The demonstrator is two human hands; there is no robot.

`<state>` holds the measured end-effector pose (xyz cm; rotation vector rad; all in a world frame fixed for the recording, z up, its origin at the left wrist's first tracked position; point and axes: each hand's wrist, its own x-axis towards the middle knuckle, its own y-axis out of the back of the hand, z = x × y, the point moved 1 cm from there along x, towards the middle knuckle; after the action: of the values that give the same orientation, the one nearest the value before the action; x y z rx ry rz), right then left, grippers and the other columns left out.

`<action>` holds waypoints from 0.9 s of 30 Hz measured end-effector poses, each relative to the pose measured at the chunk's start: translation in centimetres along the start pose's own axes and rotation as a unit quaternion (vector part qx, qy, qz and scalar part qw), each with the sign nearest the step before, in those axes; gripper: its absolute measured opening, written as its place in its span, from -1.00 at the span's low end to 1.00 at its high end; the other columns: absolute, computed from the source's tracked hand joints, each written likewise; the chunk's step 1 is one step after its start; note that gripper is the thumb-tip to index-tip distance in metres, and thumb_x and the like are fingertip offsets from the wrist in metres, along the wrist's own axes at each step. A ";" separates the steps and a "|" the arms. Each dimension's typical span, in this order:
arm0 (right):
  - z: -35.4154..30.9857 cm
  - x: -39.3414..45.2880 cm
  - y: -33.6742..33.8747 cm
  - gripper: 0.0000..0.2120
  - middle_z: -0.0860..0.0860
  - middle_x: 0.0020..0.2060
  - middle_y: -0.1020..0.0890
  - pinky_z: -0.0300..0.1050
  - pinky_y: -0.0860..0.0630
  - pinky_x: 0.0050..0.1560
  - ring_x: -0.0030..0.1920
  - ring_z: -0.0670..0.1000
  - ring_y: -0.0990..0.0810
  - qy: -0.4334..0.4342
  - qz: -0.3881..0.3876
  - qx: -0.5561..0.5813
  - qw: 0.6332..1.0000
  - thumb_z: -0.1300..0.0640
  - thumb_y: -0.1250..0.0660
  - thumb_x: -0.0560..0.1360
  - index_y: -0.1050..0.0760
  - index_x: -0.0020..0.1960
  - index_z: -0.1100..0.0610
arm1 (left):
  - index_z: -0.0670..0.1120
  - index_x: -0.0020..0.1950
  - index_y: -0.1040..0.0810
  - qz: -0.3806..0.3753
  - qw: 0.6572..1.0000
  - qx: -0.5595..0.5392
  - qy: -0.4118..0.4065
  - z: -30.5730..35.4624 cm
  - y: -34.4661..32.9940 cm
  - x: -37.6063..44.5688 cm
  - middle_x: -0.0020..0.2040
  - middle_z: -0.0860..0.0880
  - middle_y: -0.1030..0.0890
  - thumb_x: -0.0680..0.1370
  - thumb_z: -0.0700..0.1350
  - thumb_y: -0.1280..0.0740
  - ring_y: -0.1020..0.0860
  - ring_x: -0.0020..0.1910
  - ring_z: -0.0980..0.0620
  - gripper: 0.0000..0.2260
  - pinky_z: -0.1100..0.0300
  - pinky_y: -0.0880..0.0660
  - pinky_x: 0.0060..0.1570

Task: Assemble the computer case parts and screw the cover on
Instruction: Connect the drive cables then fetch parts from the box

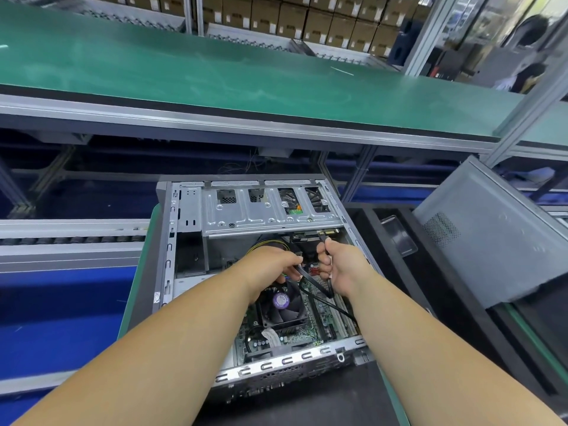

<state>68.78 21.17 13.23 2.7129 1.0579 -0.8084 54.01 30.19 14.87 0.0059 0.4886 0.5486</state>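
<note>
We are on a factory line: a green conveyor belt [215, 72] runs across the top of the view, stacked cartons [307, 16] behind it, and a blue-floored bay below.

Our right-hand fingers [324, 256] are curled tight round a black cable [310, 281], thumb pressed near its plug, which points to twelve o'clock toward a green-edged card under the drive cage [270, 210]. Our left-hand fingertips [295, 265] pinch the same cable lower down, where it bends toward five o'clock across the motherboard [310, 318]. Whether the plug is already seated we cannot tell; the right hand [341, 269] hides the socket. The left hand [270, 265] sits over the bundle of yellow wires, just above the CPU fan [281, 302] with its purple label.

Both hands work inside the open computer case [190, 241], which lies on its side on a green-edged pallet at the centre. The grey cover [491, 241] leans at three o'clock, well apart from the case, not yet fitted.

We judge the step in hand to be cabling, an early-to-middle part of the job. The next move calls for lining the plug squarely with its socket, pressing it home, then tucking the slack clear of the fan before the cover is brought over.
</note>
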 end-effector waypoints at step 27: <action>-0.1 -0.4 -0.4 -0.64 0.00 -0.50 -0.25 -0.17 -0.10 -0.42 -0.48 -0.04 -0.13 0.004 0.020 -0.015 1.000 0.13 -0.03 0.71 -0.37 -0.23 0.15 | -0.09 -0.12 -0.63 -0.003 1.000 0.000 0.003 0.3 0.0 -0.3 -0.33 0.06 -0.68 0.55 0.00 -0.33 -0.43 -0.34 0.08 -0.81 0.20 -0.33 -0.27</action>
<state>68.34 21.25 13.51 2.7067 1.0046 -0.7699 53.98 30.06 15.28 0.0023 0.4949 0.5429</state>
